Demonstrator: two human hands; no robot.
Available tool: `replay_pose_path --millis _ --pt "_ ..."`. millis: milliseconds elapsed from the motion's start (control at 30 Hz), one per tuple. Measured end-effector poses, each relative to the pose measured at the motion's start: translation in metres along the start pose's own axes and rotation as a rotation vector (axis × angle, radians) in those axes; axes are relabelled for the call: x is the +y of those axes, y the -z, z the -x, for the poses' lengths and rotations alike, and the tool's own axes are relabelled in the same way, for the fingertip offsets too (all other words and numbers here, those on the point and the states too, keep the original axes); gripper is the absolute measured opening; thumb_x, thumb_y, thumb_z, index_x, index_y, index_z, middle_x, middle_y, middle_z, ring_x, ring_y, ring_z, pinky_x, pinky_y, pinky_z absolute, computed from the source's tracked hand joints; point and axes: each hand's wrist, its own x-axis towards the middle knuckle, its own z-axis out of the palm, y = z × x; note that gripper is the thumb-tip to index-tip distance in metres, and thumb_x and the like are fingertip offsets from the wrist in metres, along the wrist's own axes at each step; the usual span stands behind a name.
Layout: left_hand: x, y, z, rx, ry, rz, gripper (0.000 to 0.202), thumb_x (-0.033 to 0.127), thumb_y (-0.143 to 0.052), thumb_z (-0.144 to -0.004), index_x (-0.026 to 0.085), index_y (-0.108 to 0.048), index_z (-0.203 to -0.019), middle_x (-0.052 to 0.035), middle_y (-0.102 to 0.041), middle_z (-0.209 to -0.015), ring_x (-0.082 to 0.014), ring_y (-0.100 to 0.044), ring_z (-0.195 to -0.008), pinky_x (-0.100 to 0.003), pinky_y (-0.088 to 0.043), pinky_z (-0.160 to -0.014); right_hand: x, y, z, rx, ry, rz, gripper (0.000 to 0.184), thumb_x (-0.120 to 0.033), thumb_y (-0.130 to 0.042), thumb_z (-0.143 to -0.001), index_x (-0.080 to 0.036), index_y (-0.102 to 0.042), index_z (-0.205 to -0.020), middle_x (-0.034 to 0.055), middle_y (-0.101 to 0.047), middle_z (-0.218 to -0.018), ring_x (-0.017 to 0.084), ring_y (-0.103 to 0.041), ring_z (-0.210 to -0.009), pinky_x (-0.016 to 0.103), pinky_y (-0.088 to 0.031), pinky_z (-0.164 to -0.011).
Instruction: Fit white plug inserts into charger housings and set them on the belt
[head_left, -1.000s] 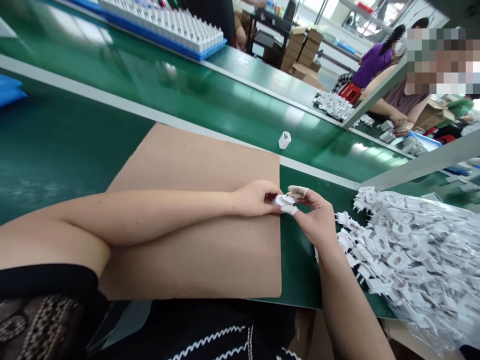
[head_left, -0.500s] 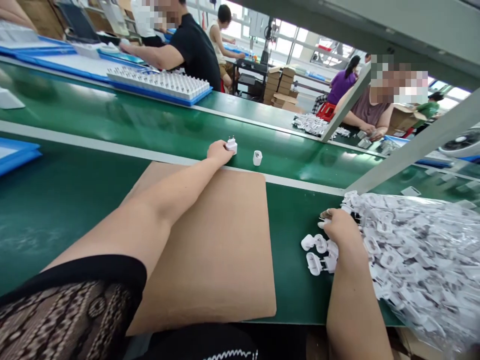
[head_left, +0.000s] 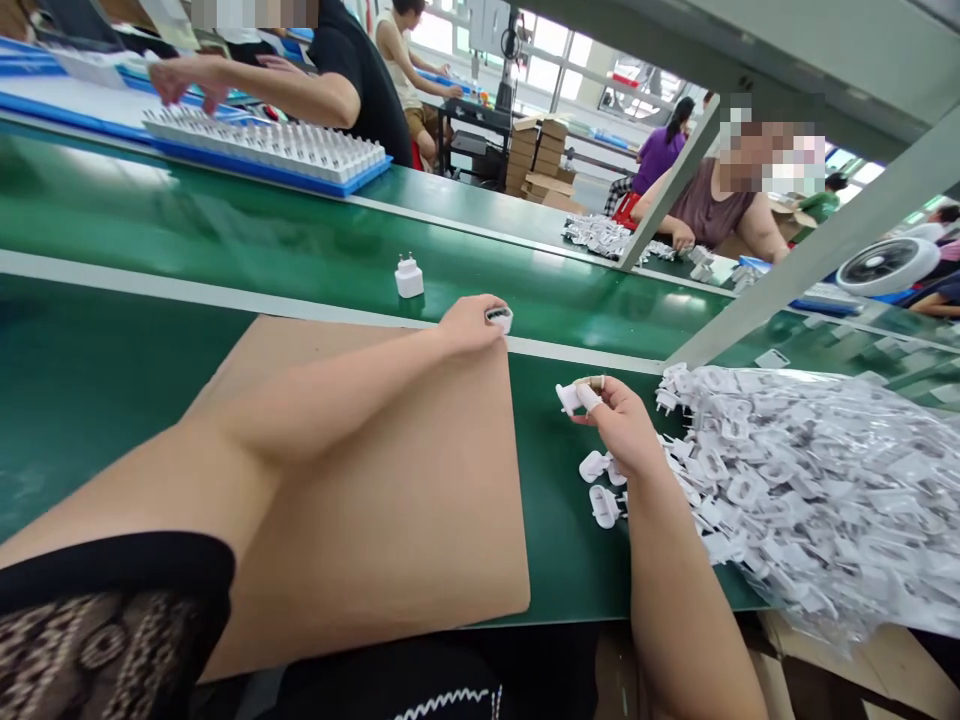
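My left hand point(head_left: 474, 322) is closed around a white charger housing point(head_left: 500, 319), its open end showing dark parts inside, just above the cardboard's far right corner. Between the fingertips of my right hand point(head_left: 619, 415) is a white plug cap point(head_left: 570, 398), held over the green surface; pale covers sit on some of those fingers. An assembled white charger point(head_left: 409, 277) stands on the green belt, pins up, left of my left hand. Several loose plug caps point(head_left: 604, 506) lie below my right hand, partly hidden by the wrist.
A brown cardboard sheet point(head_left: 390, 500) lies in front of me. At right, a clear plastic bag point(head_left: 817, 480) spills many plug caps. A slanted metal post point(head_left: 795, 250) rises behind it. Across the belt, co-workers sit near a blue tray point(head_left: 360, 180) of chargers.
My left hand has let go of the assembled charger and moved right, taking hold of the open housing. My right hand has lifted a plug cap away from the pile, toward the left.
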Motion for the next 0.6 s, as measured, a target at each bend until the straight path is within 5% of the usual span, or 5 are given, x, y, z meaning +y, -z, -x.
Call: replay_pose_path --millis 133,267,367,467,600 --pt "0.029 0.000 0.079 -0.227 -0.178 0.128 0.046 0.032 -0.067 -0.080 0.021 -0.072 -0.125 -0.0063 -0.076 -0.121 -0.0247 -0.071 -0.105 -0.035 -0.055 -0.096 -0.005 -0.005 0.003 -0.048 0.052 -0.029 0.035 -0.047 -0.076 -0.077 -0.018 -0.075 -0.097 0.0060 -0.076 -0.091 0.016 -0.067 -0.075 0.024 -0.049 -0.057" --pt "0.040 -0.008 0.136 -0.271 -0.287 0.204 0.041 0.029 -0.066 -0.086 0.022 -0.071 -0.125 -0.0075 -0.077 -0.111 -0.0232 -0.070 -0.103 -0.036 -0.056 -0.095 -0.007 -0.015 0.012 -0.020 0.145 0.033 0.029 -0.040 -0.073 -0.082 -0.020 -0.078 -0.102 0.0056 -0.078 -0.094 0.018 -0.068 -0.077 0.029 -0.051 -0.061" --pt "0.036 -0.017 0.148 -0.273 -0.226 0.330 0.047 0.029 -0.073 -0.082 0.021 -0.067 -0.128 -0.0084 -0.075 -0.112 -0.0216 -0.071 -0.098 -0.035 -0.057 -0.090 -0.009 -0.024 0.020 0.059 0.416 0.290 0.018 -0.029 -0.065 -0.090 -0.024 -0.079 -0.100 0.0050 -0.078 -0.098 0.022 -0.070 -0.091 0.037 -0.056 -0.080" --pt "0.032 -0.022 0.145 -0.288 -0.187 0.369 0.031 0.032 -0.076 -0.082 0.019 -0.072 -0.110 -0.0063 -0.073 -0.101 -0.0217 -0.069 -0.093 -0.035 -0.056 -0.085 -0.009 -0.034 0.025 0.066 0.679 0.554 0.024 -0.021 -0.057 -0.093 -0.027 -0.079 -0.098 0.0052 -0.076 -0.095 0.023 -0.067 -0.092 0.040 -0.056 -0.084" --pt "0.032 -0.019 0.140 -0.279 -0.204 0.363 0.019 0.037 -0.076 -0.083 0.021 -0.072 -0.092 -0.0031 -0.071 -0.088 -0.0211 -0.066 -0.087 -0.033 -0.055 -0.079 -0.005 -0.045 0.024 -0.022 0.713 0.657 0.030 -0.017 -0.054 -0.092 -0.027 -0.076 -0.110 0.0060 -0.076 -0.101 0.024 -0.067 -0.094 0.040 -0.057 -0.085"
